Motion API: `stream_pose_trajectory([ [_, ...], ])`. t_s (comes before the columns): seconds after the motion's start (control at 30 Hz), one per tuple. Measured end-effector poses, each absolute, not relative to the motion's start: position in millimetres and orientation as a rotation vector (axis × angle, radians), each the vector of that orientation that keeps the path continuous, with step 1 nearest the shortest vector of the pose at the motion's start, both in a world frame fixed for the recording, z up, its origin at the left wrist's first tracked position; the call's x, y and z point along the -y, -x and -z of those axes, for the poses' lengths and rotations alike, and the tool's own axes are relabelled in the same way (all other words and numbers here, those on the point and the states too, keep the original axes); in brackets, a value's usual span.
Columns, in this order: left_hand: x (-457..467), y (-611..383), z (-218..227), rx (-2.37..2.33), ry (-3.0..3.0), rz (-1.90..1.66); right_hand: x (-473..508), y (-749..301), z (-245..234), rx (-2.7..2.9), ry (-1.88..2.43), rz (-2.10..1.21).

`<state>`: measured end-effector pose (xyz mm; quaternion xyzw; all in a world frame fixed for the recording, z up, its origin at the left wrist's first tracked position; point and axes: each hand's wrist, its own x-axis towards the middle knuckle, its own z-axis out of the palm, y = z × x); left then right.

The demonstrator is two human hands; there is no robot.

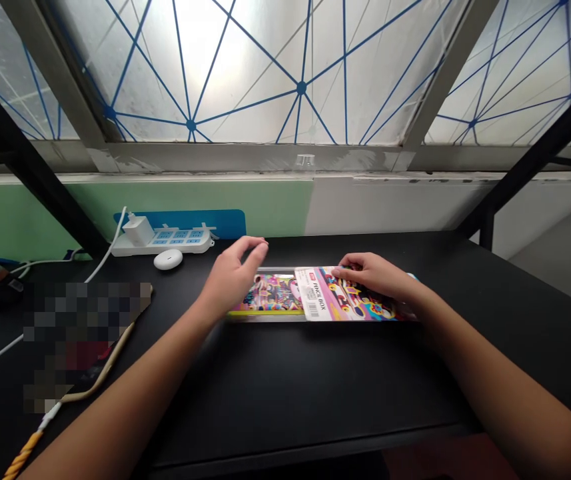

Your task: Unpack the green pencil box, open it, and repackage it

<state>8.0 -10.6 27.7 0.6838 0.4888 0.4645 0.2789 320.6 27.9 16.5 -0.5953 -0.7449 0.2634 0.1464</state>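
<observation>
One pencil box [310,295] lies mid-frame, the right hand [372,273] on top, probably steadying it, the left hand [232,277] curled by its left end; whether either grip is closed, I cannot tell.

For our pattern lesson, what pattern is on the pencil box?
The pencil box has a busy multicoloured print (head view).

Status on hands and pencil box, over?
Right hand on printed cover of pencil box. Left hand at box's left end, contact unclear. Power strip back left, apart from box.
</observation>
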Motion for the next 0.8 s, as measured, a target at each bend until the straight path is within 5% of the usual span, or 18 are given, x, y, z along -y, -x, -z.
stream_pose_trajectory([
  [0.2, -16.8, 8.8, -4.7, -1.23, -1.414, -1.389, -32.6, -342.9, -26.7, 2.296, 1.688, -0.911],
  [0.5, -17.4, 7.4, -1.6, -1.089, -1.2, -1.459, -35.0, -280.5, -28.7, 2.437, 1.61, -0.665],
  [0.8, -10.2, 12.3, -3.8, -1.418, -1.885, -1.075, -25.7, -132.0, -39.6, 2.648, 1.412, -0.352],
])
